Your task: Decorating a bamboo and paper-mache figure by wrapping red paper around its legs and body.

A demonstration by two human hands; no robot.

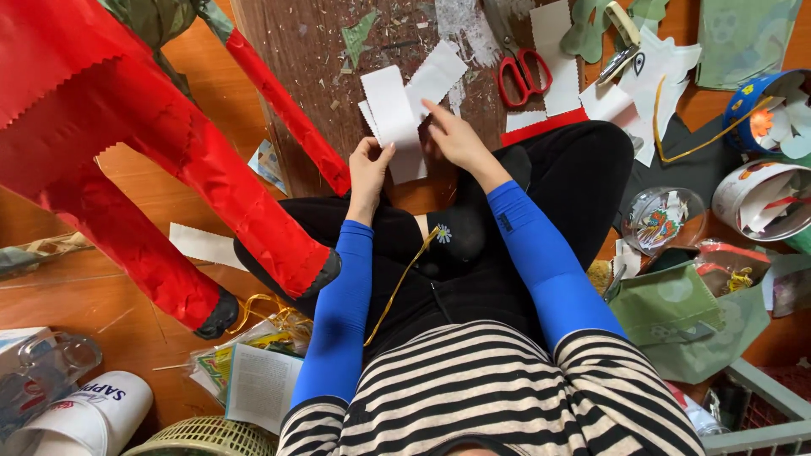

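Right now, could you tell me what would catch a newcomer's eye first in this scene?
The big crinkled red paper figure fills the upper left, its legs reaching down to the wooden floor. At centre, the left hand and right hand hold white zigzag-edged paper strips over a scrap-strewn wooden board. Red-handled scissors lie just beyond, to the right.
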